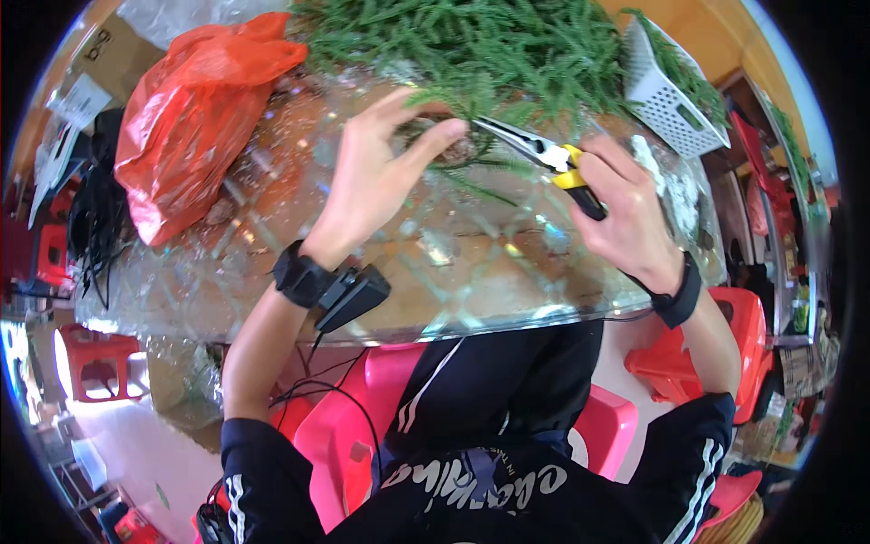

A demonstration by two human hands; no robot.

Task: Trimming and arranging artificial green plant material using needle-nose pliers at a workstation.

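I have the left hand point(370, 170) narrowed to a pinch on what looks like a small brown cone point(456, 150), with a green sprig point(485, 189) spreading just below it, over the far half of the table point(507, 286). My right hand point(625, 210) is wrapped around the black and yellow handles of the pliers point(550, 156), whose nose points left and ends just beside the cone and thumb; I cannot tell whether the tips bite on anything. Beyond both hands I see a heap of green branches point(471, 41), with a white basket point(681, 121) of more greenery to its right. A red plastic bag point(195, 122) sits at the left, well apart from the pliers
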